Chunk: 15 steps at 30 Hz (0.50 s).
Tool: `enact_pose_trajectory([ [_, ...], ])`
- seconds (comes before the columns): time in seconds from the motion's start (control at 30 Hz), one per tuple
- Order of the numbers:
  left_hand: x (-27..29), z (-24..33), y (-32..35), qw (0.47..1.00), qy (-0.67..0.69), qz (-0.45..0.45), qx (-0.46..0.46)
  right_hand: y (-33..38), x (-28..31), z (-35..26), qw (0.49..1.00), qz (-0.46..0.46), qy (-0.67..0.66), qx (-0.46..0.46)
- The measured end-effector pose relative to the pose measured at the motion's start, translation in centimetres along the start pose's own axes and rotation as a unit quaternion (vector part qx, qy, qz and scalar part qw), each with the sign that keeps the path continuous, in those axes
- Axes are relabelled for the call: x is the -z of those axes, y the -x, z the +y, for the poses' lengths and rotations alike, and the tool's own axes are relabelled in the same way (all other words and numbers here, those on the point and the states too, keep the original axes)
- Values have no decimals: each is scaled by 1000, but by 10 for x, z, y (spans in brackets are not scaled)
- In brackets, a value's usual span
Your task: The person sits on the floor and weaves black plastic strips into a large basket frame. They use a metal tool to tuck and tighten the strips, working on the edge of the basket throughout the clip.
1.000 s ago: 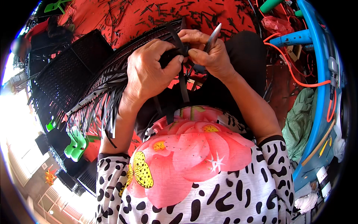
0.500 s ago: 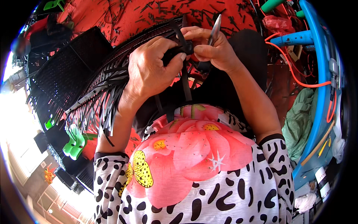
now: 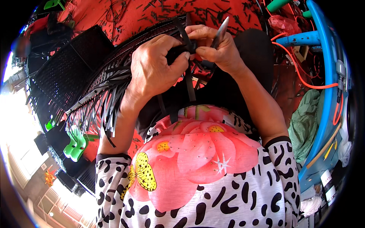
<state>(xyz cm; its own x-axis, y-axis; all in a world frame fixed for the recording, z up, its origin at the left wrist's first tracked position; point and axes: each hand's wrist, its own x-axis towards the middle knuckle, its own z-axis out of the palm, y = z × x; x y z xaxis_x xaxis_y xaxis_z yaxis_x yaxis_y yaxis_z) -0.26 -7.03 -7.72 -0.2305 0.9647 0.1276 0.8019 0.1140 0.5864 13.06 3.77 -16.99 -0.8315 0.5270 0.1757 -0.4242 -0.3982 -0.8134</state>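
My left hand [image 3: 154, 66] is closed on the edge of a black woven piece [image 3: 131, 43], its thumb and index finger pinching beside a dark loop. Long loose black strips [image 3: 108, 93] fan out from the piece left of my wrist. My right hand [image 3: 220, 51] is closed, with a pointed metal tool [image 3: 221, 32] lying between its fingers, tip up and away. That hand's thumb and fingertips also meet at a flat black strip [image 3: 183, 32] that crosses upright between my hands. The join under the fingertips is partly hidden.
Black strip scraps [image 3: 213, 15] litter the red floor [image 3: 133, 13]. A dark woven panel [image 3: 72, 64] stands at the left, near a green plastic chair [image 3: 76, 144]. At right are a blue frame [image 3: 323, 49], an orange cord [image 3: 304, 81] and a green sack [image 3: 304, 125].
My right fingertips have come in closer to the strip, and the tool's tip has shifted slightly right. My left hand keeps its grip almost in place.
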Motion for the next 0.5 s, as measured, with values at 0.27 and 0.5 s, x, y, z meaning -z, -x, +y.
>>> enact_pose_trajectory([
  [0.27,0,-4,3,1000,0,5,-22,4,6,5,998,-57,19,13],
  [0.5,3,-3,0,1000,6,-13,-22,3,-1,-16,997,18,-35,-67],
])
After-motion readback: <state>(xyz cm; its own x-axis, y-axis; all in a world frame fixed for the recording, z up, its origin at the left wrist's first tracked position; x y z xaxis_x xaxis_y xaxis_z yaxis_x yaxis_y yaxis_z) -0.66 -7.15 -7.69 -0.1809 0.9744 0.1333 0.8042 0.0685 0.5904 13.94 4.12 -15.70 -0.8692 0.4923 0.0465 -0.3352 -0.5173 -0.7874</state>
